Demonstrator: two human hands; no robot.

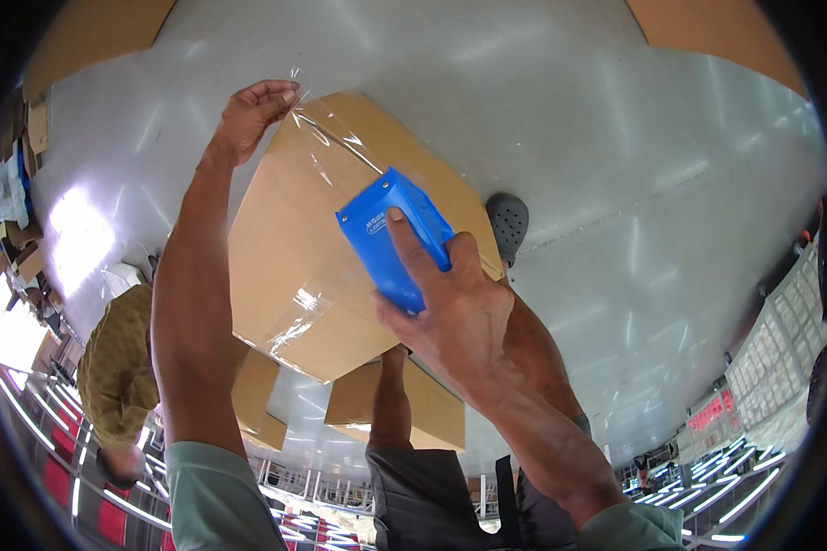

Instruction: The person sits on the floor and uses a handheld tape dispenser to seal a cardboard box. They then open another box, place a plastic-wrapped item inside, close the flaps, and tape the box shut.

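A cardboard box (303, 227) stands on the floor in front of me, with clear tape across its top. My right hand (448, 296) grips a blue tape dispenser (393, 241) over the box, its index finger stretched along the body. At the box's far left corner, my left hand (258, 113) pinches the end of a strip of clear packing tape (338, 134), which runs back towards the dispenser over a gap between the flaps. Another piece of clear tape (303, 310) lies across the near part of the box. The dispenser's roll is hidden.
More cardboard boxes (413, 406) stand near my legs, and others show at the top corners. A person in a patterned brown top (117, 358) is at the left. My grey clog (507, 222) is beside the box's right side. A wire cage (772, 351) stands at the far right.
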